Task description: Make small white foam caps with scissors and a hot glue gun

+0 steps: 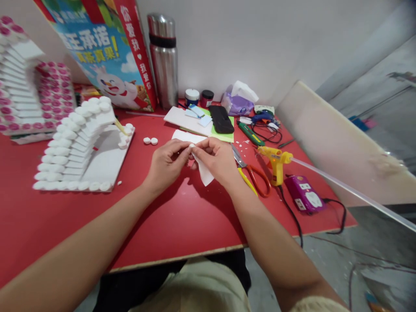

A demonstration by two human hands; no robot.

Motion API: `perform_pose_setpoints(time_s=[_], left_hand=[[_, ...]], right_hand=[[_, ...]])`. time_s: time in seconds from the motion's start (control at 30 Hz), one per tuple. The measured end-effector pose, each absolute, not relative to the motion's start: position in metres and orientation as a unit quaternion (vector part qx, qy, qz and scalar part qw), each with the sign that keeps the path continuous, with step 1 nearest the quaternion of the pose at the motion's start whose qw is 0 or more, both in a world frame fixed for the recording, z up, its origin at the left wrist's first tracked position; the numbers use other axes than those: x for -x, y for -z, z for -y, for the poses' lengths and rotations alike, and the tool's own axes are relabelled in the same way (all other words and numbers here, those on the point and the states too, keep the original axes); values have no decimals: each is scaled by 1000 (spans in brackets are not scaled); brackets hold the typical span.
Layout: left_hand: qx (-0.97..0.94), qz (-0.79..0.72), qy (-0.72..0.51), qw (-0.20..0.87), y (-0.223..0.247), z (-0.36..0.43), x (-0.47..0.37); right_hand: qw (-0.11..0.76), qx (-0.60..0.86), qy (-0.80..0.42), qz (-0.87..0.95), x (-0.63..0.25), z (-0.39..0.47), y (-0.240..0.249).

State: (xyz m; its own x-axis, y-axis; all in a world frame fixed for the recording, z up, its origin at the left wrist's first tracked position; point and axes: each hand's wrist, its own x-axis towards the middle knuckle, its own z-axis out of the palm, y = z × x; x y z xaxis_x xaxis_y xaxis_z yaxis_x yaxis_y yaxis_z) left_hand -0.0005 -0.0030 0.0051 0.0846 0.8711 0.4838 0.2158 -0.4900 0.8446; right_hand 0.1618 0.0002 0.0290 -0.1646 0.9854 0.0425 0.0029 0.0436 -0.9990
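Over the red table, my left hand [166,164] and my right hand [218,159] meet, their fingers closed on a strip of white paper or thin sheet [205,173]. The strip's upper end is pinched small and round between both thumbs and forefingers, and its loose tail hangs below my right hand. Left of my hands lie two small white rolls [150,141]. Further left stands a white staircase model [107,162], edged with similar white rolls. Behind my fingers lies a flat white sheet [186,135], partly covered.
Scissors [258,177], a yellow glue gun [276,162] with a long glue stick, a purple power box [304,194] and a green cutter [250,133] lie right. Behind stand a steel flask [164,65], jars and a tissue pack [238,102]. A pink-and-white model [24,97] stands far left.
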Motion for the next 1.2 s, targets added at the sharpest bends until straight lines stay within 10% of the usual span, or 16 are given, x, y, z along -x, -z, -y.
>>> perform_pose_setpoints(time_s=[0.2,0.5,1.2], left_hand=[[-665,-393,-530,349,-4,-1,3],[-680,-373,-533,339,-7,-3,7],[-628,-423,-556,343,-7,1,1]], right_hand=[[329,374,-794,350,-170,-9,-38],[344,341,-809,333,-174,-8,-39],[489,490,-507,514,-154,-3,-25]])
